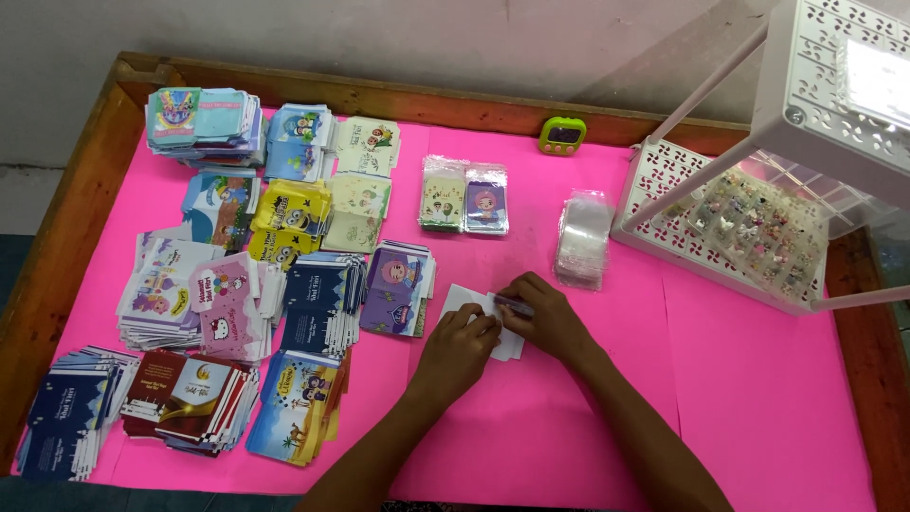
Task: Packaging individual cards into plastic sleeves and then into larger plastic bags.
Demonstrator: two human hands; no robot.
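You sit at a table [758, 398] covered in bright pink paper; a brown wooden rim [57, 237] runs round it, and past the far edge is a plain grey wall [379, 38]; at the far left you can see a bit of pale floor.

Your two hands meet near the middle of the pink top; under them lies a small white card [464, 299], flat on the paper. Your left hand [460, 346] is curled, with its fingertips pressing down on the card; it grips nothing. Your right hand [550, 318] is closed round a thin dark pen [514, 305], and the pen lies across the card.

To your left, many stacks of colourful little envelopes [246, 284] fill that side of the table; some are blue, some yellow, some pink, some dark red. Beyond the card sit two small wrapped packs [464, 196] side by side; just right of them is a pile of clear plastic sleeves [581, 237]. A small green timer [562, 136] stands near the far rim.

On the right stands a white plastic rack [806, 114] with holes in it; on its low shelf lies a clear box of tiny trinkets [758, 228].
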